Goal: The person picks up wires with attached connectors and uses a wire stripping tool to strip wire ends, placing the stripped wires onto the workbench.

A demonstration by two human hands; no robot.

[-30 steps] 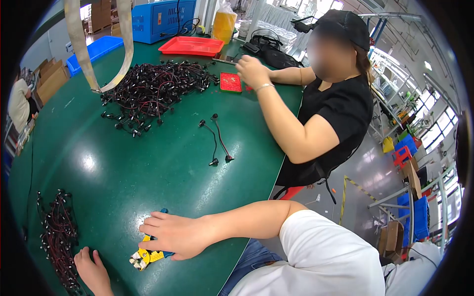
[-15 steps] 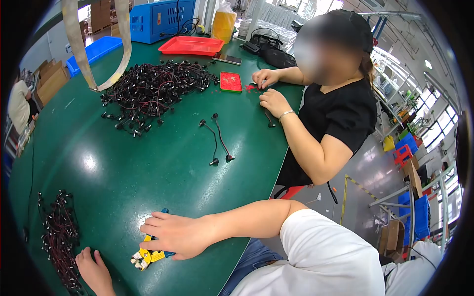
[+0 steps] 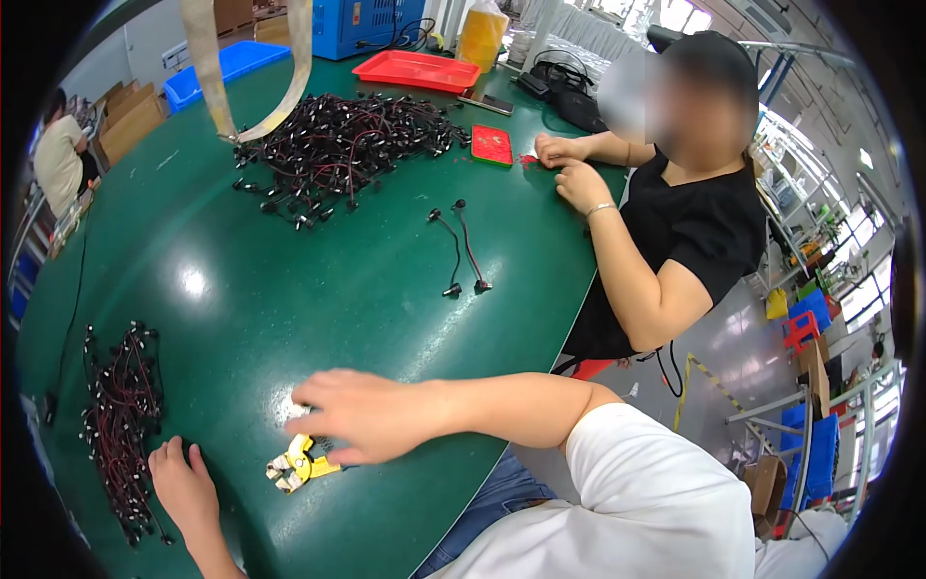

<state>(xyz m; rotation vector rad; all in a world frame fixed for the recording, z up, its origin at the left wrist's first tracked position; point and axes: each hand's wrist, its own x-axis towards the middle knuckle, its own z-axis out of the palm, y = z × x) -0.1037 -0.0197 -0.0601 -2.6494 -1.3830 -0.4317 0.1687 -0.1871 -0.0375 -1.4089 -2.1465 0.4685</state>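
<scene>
The right hand [image 3: 371, 415] hangs over yellow pliers [image 3: 318, 467] on the near part of the green desk [image 3: 357, 309], its fingers loosely spread and slightly blurred. Its palm hides the handles, so whether it touches them cannot be told, but no firm grip shows. The left hand [image 3: 183, 487] lies at the near left, fingers half curled and relaxed, with nothing seen in it, just beside a long bundle of cables [image 3: 125, 425].

The pliers look likely to be knocked or turned if the right hand comes down off-centre, since that palm covers part of them. A finger could be pinched if it strays between the biting ends, which point left towards the left hand.

In the bundle, the thin leads cross tightly; pulling one carelessly could drag out others or strain a plug. The larger pile [image 3: 338, 145] on the far side seems just as prone to snagging, and a hanging strap [image 3: 210, 68] in front of it might catch a lead. Two loose cables [image 3: 471, 249] lie apart in the middle, where a sweeping forearm could shift them. At the far right, red bits [image 3: 527, 161] beside the co-worker's hands [image 3: 579, 181] could scatter if brushed.
</scene>
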